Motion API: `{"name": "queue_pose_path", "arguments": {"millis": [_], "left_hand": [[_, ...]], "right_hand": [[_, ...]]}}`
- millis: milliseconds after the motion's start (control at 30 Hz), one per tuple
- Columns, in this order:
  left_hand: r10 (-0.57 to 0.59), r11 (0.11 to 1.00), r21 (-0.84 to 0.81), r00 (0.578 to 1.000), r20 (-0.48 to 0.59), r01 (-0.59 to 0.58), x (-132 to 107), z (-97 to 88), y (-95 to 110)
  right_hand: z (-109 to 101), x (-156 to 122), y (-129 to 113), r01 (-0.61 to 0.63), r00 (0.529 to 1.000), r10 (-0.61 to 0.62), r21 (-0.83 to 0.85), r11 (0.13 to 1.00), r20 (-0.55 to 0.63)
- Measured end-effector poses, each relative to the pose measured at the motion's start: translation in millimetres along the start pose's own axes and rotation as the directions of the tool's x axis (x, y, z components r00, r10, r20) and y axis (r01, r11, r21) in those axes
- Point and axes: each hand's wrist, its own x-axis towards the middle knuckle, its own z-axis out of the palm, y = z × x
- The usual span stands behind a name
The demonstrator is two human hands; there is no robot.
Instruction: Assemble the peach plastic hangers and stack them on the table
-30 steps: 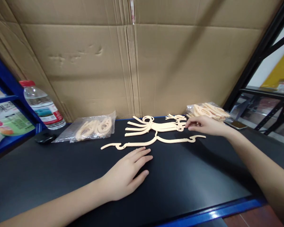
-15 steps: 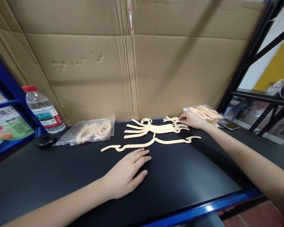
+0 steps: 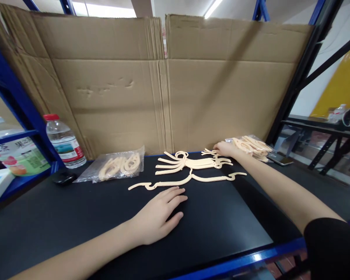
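Observation:
My left hand (image 3: 160, 214) lies palm down on the black table (image 3: 210, 225), fingers outstretched and holding nothing. Just beyond its fingertips is a cream plastic folding hanger (image 3: 173, 183), spread wide with a hooked piece at each end. Behind that hanger lies a stack of similar cream hangers (image 3: 200, 162), their arms fanned out to the left and a curled hook on top. My right hand (image 3: 225, 149) reaches to the back right, fingers bent down at a small pile of thin cream pieces (image 3: 208, 152). Its fingertips are partly hidden, so what they pinch is unclear.
Clear bags of cream parts lie at the back left (image 3: 116, 165) and back right (image 3: 249, 146). A phone (image 3: 280, 158) rests beyond the right bag. At left are a water bottle (image 3: 65, 144) and a black mouse (image 3: 63, 177). A cardboard wall (image 3: 119, 97) closes the back.
The camera view has tilted up, showing the cardboard's top edge. My right hand has shifted slightly left over the small cream pieces, and its dark sleeve now shows. My left hand stays put.

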Motion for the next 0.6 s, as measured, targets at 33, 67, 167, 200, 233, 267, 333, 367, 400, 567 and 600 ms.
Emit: {"name": "queue_pose_path", "arguments": {"millis": [33, 67, 167, 200, 233, 267, 333, 367, 400, 567, 600], "left_hand": [[0.003, 1.000, -0.005, 1.000, -0.007, -0.003, -0.1, 0.0, 0.0], [0.006, 1.000, -0.007, 1.000, -0.010, -0.006, -0.3, -0.2, 0.0], [0.007, 1.000, 0.002, 1.000, -0.003, -0.007, -1.2, -0.9, 0.6], [0.005, 1.000, 0.006, 1.000, 0.002, -0.005, -1.7, -1.1, 0.9], [0.003, 1.000, 0.008, 1.000, 0.005, -0.003, -2.1, -1.3, 1.3], [0.001, 1.000, 0.006, 1.000, 0.004, -0.001, -2.5, -1.4, 1.5], [0.002, 1.000, -0.013, 1.000, -0.007, -0.003, -3.2, -1.1, 1.6], [0.004, 0.999, -0.031, 1.000, -0.017, -0.004, -3.3, -0.8, 1.3], [0.001, 0.998, -0.058, 1.000, -0.030, -0.003, -3.3, -0.2, 0.7], [-0.142, 0.941, -0.331, 0.973, -0.184, 0.074, 0.0, 3.6, -6.4], [-0.193, 0.903, -0.421, 0.959, -0.209, 0.090, 1.3, 4.1, -7.7]], "right_hand": [[2.0, -0.2, -2.0, -0.020, 1.000, 0.020, -0.003, 1.000, 0.003], [3.2, -0.9, -3.9, -0.044, 0.999, 0.044, -0.003, 0.999, 0.006], [1.5, -4.5, -8.2, -0.093, 0.996, 0.093, 0.005, 0.996, -0.005], [-0.9, -5.8, -8.9, -0.101, 0.995, 0.101, 0.013, 0.995, -0.018], [-4.0, -7.1, -9.3, -0.107, 0.994, 0.108, 0.022, 0.994, -0.034], [-7.8, -8.5, -9.6, -0.111, 0.992, 0.113, 0.035, 0.993, -0.054], [-16.4, -12.0, -10.8, -0.111, 0.988, 0.118, 0.070, 0.991, -0.102], [-20.9, -14.4, -12.5, -0.104, 0.985, 0.116, 0.095, 0.990, -0.128], [-25.2, -17.6, -15.6, -0.092, 0.982, 0.110, 0.124, 0.988, -0.152], [-40.0, -49.2, -58.3, 0.131, 0.976, -0.062, 0.336, 0.933, -0.208], [-41.5, -58.5, -71.4, 0.185, 0.972, -0.110, 0.380, 0.906, -0.209]]}}
